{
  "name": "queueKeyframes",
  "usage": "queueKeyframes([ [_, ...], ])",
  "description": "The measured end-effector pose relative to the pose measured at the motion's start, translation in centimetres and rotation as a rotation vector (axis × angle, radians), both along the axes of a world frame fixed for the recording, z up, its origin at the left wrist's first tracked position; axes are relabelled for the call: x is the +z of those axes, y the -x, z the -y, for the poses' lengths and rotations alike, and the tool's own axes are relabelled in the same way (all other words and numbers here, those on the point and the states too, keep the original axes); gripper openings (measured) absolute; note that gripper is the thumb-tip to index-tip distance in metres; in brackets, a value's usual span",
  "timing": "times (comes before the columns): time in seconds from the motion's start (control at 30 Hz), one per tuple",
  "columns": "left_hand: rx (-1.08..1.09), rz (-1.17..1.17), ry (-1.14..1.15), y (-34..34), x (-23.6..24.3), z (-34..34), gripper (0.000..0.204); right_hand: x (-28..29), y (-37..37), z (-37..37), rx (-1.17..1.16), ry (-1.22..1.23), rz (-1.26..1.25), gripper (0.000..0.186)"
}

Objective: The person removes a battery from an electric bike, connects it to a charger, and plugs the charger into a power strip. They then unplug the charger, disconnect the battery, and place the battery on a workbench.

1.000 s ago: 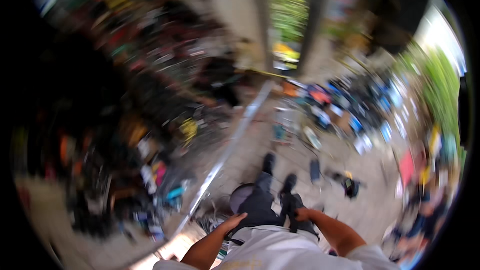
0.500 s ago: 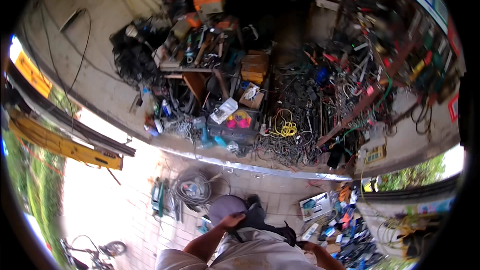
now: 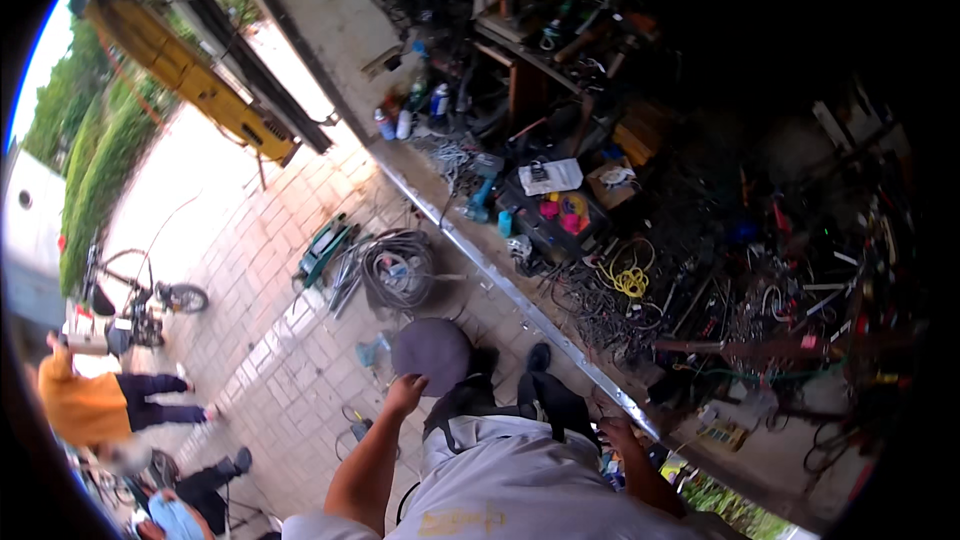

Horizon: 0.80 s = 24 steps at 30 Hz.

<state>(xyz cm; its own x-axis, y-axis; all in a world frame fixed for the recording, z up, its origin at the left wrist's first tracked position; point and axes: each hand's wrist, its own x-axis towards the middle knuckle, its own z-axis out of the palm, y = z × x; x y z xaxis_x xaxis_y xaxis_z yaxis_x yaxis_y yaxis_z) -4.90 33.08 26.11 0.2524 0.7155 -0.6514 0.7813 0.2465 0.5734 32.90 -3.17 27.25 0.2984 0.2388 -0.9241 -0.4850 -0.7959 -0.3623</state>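
A round, flat, purple-grey disc, like a stool seat, shows just ahead of my legs and to their left. My left hand is at its near rim, fingers bent and together on the edge. What lies under the disc is hidden. On my other side, my right hand hangs low near the metal door sill. Its fingers are dark and blurred, and nothing held can be made out. Beyond the disc lies a coil of grey cable, with a green tool beside it.
Tangled wires with a yellow cable, a dark toolbox and a cluttered workbench fill the area past the sill. A yellow beam juts in at upper left. Left are a bicycle and a person in orange.
The view has turned, so the scene appears rotated clockwise, and two people have come into view at left. My left hand has shifted outward to the disc's rim.
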Motion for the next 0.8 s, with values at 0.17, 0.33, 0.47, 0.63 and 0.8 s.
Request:
queueKeyframes([
  [0.17, 0.413, -0.274, 0.161, 9.2, 0.6, 14.2, 0.047, -3.1, -10.4, -2.9, 0.191, 0.026, 0.092, 0.025],
  [0.33, 0.470, -0.480, 0.398, 9.3, 1.3, 27.4, 0.049, -2.8, -15.0, -8.8, 0.295, -0.048, 0.043, 0.024],
  [0.47, 0.235, -0.343, 0.383, 3.5, 1.9, 29.6, 0.044, -4.2, -15.0, -13.0, 0.460, -0.039, 0.011, 0.026],
  [0.63, 0.236, -0.259, 0.345, 0.6, -0.8, 25.8, 0.043, -4.4, -11.3, -18.3, 0.684, -0.133, -0.005, 0.033],
  [0.8, 0.294, -0.201, 0.193, 0.5, 0.3, 17.4, 0.047, -6.4, -11.1, -19.9, 0.682, -0.171, 0.007, 0.028],
])
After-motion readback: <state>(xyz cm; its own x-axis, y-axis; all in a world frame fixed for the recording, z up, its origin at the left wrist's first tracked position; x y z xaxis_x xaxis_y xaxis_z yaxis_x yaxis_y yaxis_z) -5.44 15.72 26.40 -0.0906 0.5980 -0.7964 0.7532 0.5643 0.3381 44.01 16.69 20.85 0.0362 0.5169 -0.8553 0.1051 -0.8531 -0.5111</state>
